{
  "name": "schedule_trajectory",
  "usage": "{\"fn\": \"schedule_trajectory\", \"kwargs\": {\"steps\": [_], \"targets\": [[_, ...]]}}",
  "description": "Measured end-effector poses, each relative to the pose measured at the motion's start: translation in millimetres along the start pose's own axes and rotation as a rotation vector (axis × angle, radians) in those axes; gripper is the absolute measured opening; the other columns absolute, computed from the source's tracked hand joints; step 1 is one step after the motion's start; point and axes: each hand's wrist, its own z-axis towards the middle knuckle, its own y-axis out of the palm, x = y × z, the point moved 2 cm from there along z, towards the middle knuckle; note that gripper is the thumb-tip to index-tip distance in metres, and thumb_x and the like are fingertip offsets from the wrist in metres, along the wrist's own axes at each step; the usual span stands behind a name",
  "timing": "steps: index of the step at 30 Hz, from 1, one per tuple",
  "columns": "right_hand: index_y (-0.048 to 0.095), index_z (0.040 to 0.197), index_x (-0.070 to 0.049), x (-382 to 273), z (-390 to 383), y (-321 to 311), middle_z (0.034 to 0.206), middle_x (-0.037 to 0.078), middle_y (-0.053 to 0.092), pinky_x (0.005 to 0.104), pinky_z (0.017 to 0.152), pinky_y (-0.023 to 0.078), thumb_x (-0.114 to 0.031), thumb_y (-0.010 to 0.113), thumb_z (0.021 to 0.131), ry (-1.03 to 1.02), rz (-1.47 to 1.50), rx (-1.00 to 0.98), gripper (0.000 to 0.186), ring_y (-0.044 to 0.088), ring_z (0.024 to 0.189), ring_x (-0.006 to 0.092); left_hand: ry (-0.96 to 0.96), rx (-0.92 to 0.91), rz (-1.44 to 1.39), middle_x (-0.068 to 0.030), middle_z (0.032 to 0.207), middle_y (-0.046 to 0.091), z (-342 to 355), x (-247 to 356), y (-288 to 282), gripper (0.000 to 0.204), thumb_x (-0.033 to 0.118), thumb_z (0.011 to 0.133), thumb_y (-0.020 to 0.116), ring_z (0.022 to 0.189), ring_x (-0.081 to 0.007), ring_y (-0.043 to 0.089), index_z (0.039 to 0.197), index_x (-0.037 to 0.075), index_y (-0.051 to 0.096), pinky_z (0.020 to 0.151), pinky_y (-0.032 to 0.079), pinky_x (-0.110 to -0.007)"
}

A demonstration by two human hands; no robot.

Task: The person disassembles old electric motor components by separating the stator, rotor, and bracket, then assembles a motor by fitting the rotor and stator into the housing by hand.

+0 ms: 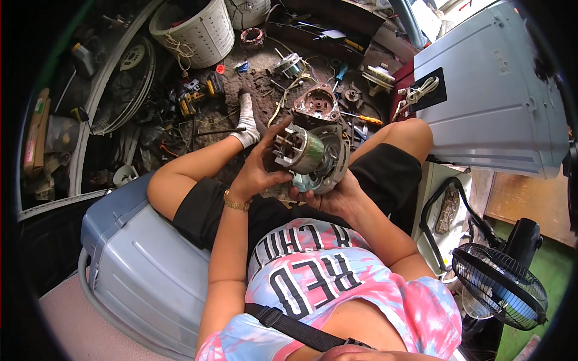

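In front of my lap I hold a motor rotor (306,153), a metal cylinder with fins on its near-left end, joined to a round grey motor end cover (341,157). My left hand (260,171), a gold watch on its wrist, grips the rotor from the left, thumb below and fingers above. My right hand (340,195) is closed under the end cover, its fingertips showing at the cover's lower edge. The palm side of that grip is hidden. Just beyond, on the floor, lies a rusty round motor housing (317,103) with an open centre.
A screwdriver with an orange handle (368,120), a small motor (289,65) and a yellow cordless drill (191,99) lie on the dirty floor. A white basket (198,33) stands far left. A grey machine casing (481,90) and a black fan (500,286) stand right.
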Motion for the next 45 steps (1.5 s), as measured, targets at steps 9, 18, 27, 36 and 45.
{"fn": "schedule_trajectory", "kwargs": {"steps": [9, 18, 27, 36, 45], "targets": [[0.053, 0.137, -0.007, 12, -18, 5, 0.122, 0.022, 0.06, 0.0427, 0.066, 0.062, -0.062, 0.046, 0.097, 0.011, -0.19, -0.1, 0.068, 0.063, 0.101, 0.0455, 0.019, 0.256, 0.053, -0.0096, 0.127, 0.06, -19, -22, 16, 0.097, 0.012, 0.06, 0.097, 0.116, -0.0194, 0.06, 0.14, 0.001, 0.043, 0.1, 0.051, -0.035], [0.047, 0.143, -0.01, 18, -16, 15, 0.131, 0.013, 0.061, 0.0618, 0.089, 0.055, -0.077, 0.049, 0.089, -0.413, -0.552, -0.251, 0.086, 0.064, 0.114, 0.0307, -0.077, 0.466, -0.168, -0.0074, 0.118, 0.064, -20, -12, 57, 0.066, 0.019, 0.081, 0.084, 0.105, -0.0174, 0.063, 0.132, 0.003, 0.046, 0.091, 0.052, -0.033], [0.046, 0.147, -0.018, 23, -12, 16, 0.143, 0.013, 0.053, 0.0706, 0.098, 0.045, -0.088, 0.048, 0.079, -0.297, -0.498, -0.182, 0.097, 0.057, 0.125, 0.0352, 0.08, 0.359, 0.022, -0.0138, 0.14, 0.048, -20, 23, 58, 0.097, 0.02, 0.074, 0.09, 0.127, -0.022, 0.052, 0.149, 0.004, 0.031, 0.107, 0.045, -0.038], [0.042, 0.151, -0.018, 26, -7, 30, 0.149, 0.014, 0.047, 0.0738, 0.106, 0.031, -0.089, 0.055, 0.072, -0.288, -0.593, -0.084, 0.106, 0.046, 0.136, 0.0369, -0.003, 0.445, -0.08, -0.0106, 0.137, 0.054, -24, 0, 50, 0.1, 0.031, 0.074, 0.09, 0.123, -0.0219, 0.056, 0.15, 0.002, 0.032, 0.104, 0.049, -0.035], [0.044, 0.147, -0.017, 12, 7, 18, 0.143, 0.011, 0.053, 0.0688, 0.099, 0.044, -0.075, 0.063, 0.081, -0.349, -0.653, -0.128, 0.09, 0.055, 0.127, 0.0359, -0.116, 0.432, -0.257, -0.0092, 0.122, 0.063, -17, -41, 23, 0.082, 0.041, 0.078, 0.086, 0.11, -0.0191, 0.062, 0.137, 0.0, 0.047, 0.095, 0.051, -0.034]]}}
